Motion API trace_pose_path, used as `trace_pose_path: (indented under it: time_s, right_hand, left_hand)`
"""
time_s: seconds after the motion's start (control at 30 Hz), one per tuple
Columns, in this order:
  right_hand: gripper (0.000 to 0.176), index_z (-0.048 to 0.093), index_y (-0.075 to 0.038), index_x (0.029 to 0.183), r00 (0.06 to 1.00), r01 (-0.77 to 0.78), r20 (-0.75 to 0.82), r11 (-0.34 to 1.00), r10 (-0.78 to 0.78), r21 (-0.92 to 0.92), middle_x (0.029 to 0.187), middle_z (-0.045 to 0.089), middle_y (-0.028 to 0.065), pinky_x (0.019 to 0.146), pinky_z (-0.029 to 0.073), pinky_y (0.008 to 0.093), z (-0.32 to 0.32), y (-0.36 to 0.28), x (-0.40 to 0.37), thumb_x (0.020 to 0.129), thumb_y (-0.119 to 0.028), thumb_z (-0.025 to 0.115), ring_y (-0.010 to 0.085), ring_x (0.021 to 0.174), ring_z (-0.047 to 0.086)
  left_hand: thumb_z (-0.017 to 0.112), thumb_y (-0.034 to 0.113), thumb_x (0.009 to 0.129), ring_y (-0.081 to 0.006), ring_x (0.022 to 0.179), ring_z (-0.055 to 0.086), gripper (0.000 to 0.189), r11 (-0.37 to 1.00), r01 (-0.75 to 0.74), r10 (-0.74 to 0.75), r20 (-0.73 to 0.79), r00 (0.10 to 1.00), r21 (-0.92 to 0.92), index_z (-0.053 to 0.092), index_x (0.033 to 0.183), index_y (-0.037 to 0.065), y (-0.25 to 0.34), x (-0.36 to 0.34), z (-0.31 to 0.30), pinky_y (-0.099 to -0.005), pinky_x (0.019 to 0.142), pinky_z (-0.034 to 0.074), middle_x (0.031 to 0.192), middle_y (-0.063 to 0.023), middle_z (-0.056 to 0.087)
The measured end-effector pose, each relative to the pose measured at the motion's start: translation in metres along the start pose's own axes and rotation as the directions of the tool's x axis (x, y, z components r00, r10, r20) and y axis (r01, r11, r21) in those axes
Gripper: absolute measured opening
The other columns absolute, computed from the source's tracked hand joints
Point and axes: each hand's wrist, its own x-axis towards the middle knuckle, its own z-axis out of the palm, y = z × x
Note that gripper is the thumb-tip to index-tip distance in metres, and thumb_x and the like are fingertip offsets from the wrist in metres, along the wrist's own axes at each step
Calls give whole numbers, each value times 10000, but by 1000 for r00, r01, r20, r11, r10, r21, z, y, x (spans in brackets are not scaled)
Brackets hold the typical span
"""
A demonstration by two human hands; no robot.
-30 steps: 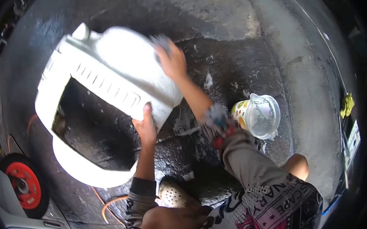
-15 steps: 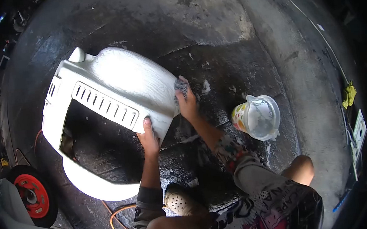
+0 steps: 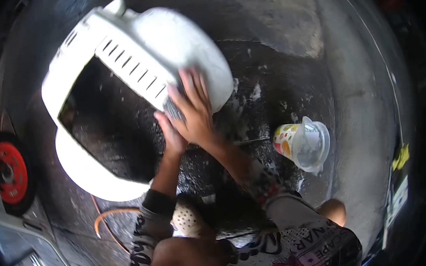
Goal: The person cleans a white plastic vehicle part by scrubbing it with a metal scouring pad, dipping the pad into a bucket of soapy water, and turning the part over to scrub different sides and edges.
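Note:
A large white panel with a row of slots and a wide opening rests tilted above the dark wet floor. My left hand grips its near edge below the slots, thumb up. Against the panel, just beside the slots, my right hand presses a grey scrubbing pad under its palm and fingers. The two hands touch or overlap at the wrist side of the left one.
To the right stands a patterned tub with a clear container at its mouth. A red-rimmed wheel is at the left, an orange hose lies near my shoe, and a yellow cloth is far right.
My right hand has moved left with the grey pad, from the panel's far right edge to beside the slots. The view has shifted, and the panel appears higher and turned somewhat.

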Motion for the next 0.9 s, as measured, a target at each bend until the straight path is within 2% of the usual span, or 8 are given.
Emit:
trace_pose_path:
  time_s: [0.23,0.4,0.6,0.7,0.77,0.8,0.87,0.9]
  right_hand:
    - [306,652,-69,1223,997,30,72,986,-19,-165,1536,295,333,1098,322,657,16,50,-153,948,-176,571,637,1350,312]
    - [341,589,-15,1271,929,120,353,993,-110,-7,1575,157,375,1116,179,722,4,40,-106,985,-190,524,659,1415,126]
    - [394,567,-35,1316,965,207,184,972,-185,-113,1559,234,359,1071,182,773,17,44,-106,996,-262,524,662,1411,138]
    - [349,677,-83,1255,965,237,173,939,-198,-248,1557,270,346,1108,214,719,29,-16,-2,952,-226,578,646,1420,150]
    - [261,755,-163,1145,978,189,137,940,-155,-285,1518,365,295,1109,292,659,40,-26,12,927,-206,617,630,1399,227]
    - [292,745,-134,1174,974,217,127,931,-186,-293,1567,283,314,1118,237,695,41,-22,4,958,-238,577,624,1426,172]
    - [287,751,-152,1168,967,242,145,932,-209,-271,1575,274,305,1124,237,687,29,6,-54,964,-233,565,622,1429,163]
    - [285,757,-169,1161,963,240,187,936,-195,-258,1583,264,295,1129,238,678,25,-2,-55,971,-227,553,620,1433,154]
  left_hand:
    - [183,928,808,-344,1435,357,1174,936,211,-226,-20,974,-282,247,1567,35,17,7,18,-425,1203,249,1589,-174,335]
    - [110,900,838,-340,1413,395,1152,907,347,-330,106,938,-241,288,1545,8,24,16,4,-429,1202,263,1547,-200,395]
    - [125,774,951,-312,1425,381,981,977,147,-139,60,988,-156,268,1553,13,31,13,16,-422,1196,286,1558,-175,378]
    - [164,792,941,-288,1406,416,987,881,289,-228,200,953,-375,335,1532,20,35,9,1,-421,1189,303,1531,-156,426]
    - [118,790,940,-311,1400,426,1018,879,250,-362,229,904,406,302,1536,-15,57,11,-10,-408,1194,301,1532,-188,413]
    - [118,790,940,-311,1400,426,1018,879,228,-349,240,906,418,302,1536,-15,60,13,-5,-408,1194,301,1532,-188,413]
    - [154,849,893,-326,1373,460,1094,767,449,-452,112,885,-458,347,1508,-35,55,14,10,-426,1181,326,1508,-202,437]
    - [167,889,855,-327,1370,459,1149,675,526,-549,124,826,-518,365,1495,-45,58,16,9,-432,1182,322,1501,-207,441]
